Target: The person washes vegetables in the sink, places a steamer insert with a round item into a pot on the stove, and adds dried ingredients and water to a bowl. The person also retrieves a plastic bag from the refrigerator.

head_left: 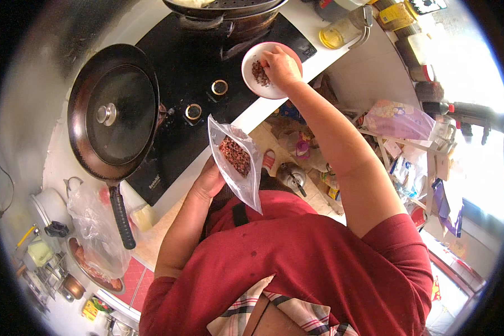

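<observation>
My left hand (210, 179) holds an open clear plastic pouch (252, 194) from its left side; reddish-brown dried bits (235, 156), possibly peppercorns, show inside. Over a white bowl with a pink rim (250, 80), my right hand (280, 67) reaches in with its fingers bent down. Similar dark bits (260, 74) lie in the bowl beside those fingertips. Whether the fingertips pinch any of them is hidden. The bowl stands at the front edge of a black glass cooktop (180, 75), near two round control knobs.
A lidded frying pan (77, 122) stands on the left burner, its handle pointing towards me. A large pot (252, 23) is at the back. Right of the cooktop stands a glass oil jug (340, 33). A plastic bag (94, 227) and a metal kettle (291, 176) are lower down.
</observation>
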`<action>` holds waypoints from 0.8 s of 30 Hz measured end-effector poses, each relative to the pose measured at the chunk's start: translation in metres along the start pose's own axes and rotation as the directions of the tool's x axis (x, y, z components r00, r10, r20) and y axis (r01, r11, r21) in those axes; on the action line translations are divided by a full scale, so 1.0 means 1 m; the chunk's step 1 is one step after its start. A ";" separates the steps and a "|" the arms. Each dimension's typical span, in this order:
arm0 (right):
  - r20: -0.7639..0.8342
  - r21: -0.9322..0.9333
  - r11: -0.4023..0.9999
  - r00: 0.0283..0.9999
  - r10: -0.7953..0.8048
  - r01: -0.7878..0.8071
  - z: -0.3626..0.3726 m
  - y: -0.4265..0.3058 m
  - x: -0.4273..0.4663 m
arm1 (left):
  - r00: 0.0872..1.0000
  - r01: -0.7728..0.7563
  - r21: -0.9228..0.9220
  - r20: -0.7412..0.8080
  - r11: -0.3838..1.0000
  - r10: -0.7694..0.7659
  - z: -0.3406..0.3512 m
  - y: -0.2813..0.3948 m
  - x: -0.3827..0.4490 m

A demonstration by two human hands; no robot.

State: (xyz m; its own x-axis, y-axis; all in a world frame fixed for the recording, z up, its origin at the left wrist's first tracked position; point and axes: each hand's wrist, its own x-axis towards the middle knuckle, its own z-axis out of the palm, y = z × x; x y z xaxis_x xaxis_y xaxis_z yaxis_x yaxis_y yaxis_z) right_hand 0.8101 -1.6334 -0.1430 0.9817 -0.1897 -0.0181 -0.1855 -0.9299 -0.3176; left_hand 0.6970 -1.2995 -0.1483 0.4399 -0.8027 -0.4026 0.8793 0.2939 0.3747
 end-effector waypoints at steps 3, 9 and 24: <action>-0.031 0.042 0.999 1.000 -0.006 0.008 -0.002 0.005 -0.003 | 1.000 0.006 -0.008 -0.018 1.000 -0.006 -0.012 -0.003 0.002; -0.003 -0.027 0.998 0.998 -0.062 0.062 -0.002 -0.006 -0.008 | 1.000 -0.021 -0.006 0.011 1.000 0.021 -0.007 -0.002 0.010; 0.069 -0.029 0.999 0.997 -0.037 0.039 0.004 -0.005 -0.014 | 0.999 0.031 0.059 -0.036 0.998 -0.029 0.001 -0.002 0.010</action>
State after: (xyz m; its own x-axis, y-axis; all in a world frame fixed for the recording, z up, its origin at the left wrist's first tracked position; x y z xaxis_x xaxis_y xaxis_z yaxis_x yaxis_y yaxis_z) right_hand 0.7972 -1.6247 -0.1450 0.9885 -0.1331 -0.0721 -0.1485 -0.9452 -0.2908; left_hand 0.6994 -1.3093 -0.1522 0.4209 -0.7918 -0.4427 0.8801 0.2382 0.4107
